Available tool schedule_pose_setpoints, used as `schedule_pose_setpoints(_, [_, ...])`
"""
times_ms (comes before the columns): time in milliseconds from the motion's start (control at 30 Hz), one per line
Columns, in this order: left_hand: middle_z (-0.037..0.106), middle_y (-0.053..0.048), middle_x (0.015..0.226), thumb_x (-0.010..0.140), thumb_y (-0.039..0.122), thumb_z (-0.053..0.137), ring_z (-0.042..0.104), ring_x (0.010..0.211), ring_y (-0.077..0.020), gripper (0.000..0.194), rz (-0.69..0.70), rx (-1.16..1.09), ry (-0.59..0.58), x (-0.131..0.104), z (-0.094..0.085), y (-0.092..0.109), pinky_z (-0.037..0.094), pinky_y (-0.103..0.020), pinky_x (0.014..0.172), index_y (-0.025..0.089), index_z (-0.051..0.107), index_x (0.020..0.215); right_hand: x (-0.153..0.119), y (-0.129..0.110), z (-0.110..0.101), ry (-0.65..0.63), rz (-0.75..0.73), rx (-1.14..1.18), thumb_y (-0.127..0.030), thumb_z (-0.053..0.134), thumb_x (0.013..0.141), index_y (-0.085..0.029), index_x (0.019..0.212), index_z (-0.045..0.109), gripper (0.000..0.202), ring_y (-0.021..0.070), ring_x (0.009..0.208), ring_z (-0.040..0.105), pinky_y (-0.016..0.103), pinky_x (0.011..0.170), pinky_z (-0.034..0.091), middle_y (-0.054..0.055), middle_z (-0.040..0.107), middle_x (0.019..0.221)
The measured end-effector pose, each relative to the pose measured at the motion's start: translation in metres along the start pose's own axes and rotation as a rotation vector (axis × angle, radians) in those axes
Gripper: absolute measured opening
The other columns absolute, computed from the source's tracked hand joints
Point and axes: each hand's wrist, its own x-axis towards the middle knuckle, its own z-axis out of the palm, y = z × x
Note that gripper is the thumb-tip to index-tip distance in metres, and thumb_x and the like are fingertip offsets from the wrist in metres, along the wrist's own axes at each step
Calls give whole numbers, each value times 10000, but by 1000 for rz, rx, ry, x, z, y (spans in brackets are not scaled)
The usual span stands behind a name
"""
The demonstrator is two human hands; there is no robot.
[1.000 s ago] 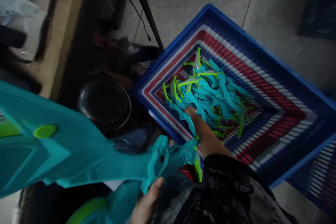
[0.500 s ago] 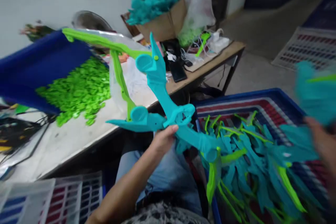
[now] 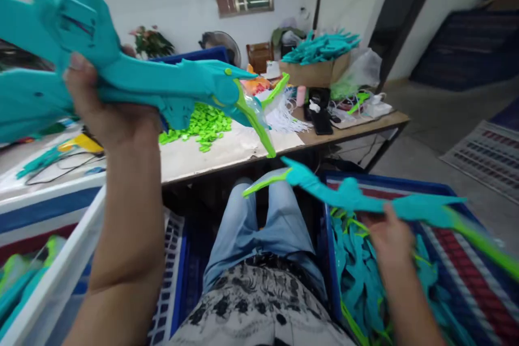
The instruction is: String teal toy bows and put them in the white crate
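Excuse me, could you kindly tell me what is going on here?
A person has both hands busy. The left hand holds up at least one teal-and-green piece, while the right hand holds a similar piece over a blue-rimmed basket with more inside. Small green parts lie heaped on the table.

Soft, moderate light leaves the wall (image 3: 182, 11) palest toward eleven o'clock; the stacked crates (image 3: 466, 48) toward two are dim, and shadow pools beneath the surface (image 3: 239, 143). Blur smears the right hand (image 3: 391, 232) at four; wide-angle stretch distorts the edges.
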Motion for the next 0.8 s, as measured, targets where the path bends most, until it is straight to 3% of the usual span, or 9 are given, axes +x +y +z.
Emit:
schedule_pose_setpoints(100, [642,15,848,983,248,219,643,807,-102,256,-17,-55,32,-4,-19,-3,460,-304,980,148,453,1008,-58,99,35,-104,415,-38,-237,759,602,-185,797,571,275,157,716,653,398,703,596,-15,680,762])
schedule_pose_setpoints(200, [673,63,866,936,243,355,636,900,-97,152,-113,-59,87,-15,-42,-20,433,-297,1020,184,453,1037,-98,158,44,-176,592,-151,-237,809,559,-177,770,563,330,161,647,648,413,693,597,-19,676,700])
schedule_pose_setpoints(300, [688,121,886,946,291,347,609,1032,-88,170,-182,11,94,-23,-66,-40,423,-271,1038,222,474,1037,-105,166,39,-255,640,-239,-237,808,598,-181,784,560,315,165,633,658,386,676,591,-7,682,718])
schedule_pose_setpoints(467, [691,161,962,930,383,348,510,1213,-93,227,-170,100,87,-24,-97,-69,380,-267,1089,251,513,1013,-102,145,21,-387,869,-467,-369,677,780,-137,818,593,250,185,647,694,319,643,566,91,705,749])
schedule_pose_setpoints(567, [684,189,978,861,438,443,438,1283,-101,221,-178,217,82,-27,-104,-77,346,-285,1111,272,531,977,-108,134,20,-656,960,-751,-454,612,811,-117,752,631,343,163,604,676,245,557,521,114,706,710])
schedule_pose_setpoints(633, [685,190,957,833,451,486,430,1290,-113,216,-224,254,80,-33,-104,-80,347,-297,1104,277,548,945,-107,122,34,-932,749,-934,-464,598,809,-136,680,648,356,147,564,641,229,529,490,87,695,656])
schedule_pose_setpoints(700, [690,167,948,805,454,536,451,1271,-129,213,-277,243,94,-39,-103,-86,363,-316,1088,277,568,920,-99,103,66,-1107,253,-1000,-438,569,835,-168,681,670,327,158,614,629,265,600,502,64,691,671])
schedule_pose_setpoints(800, [697,95,973,731,456,629,504,1220,-167,253,-317,212,136,-50,-98,-93,411,-337,1045,260,589,887,-85,73,141,-1053,-636,-925,-366,558,860,-212,910,699,215,210,876,620,369,842,487,73,701,914])
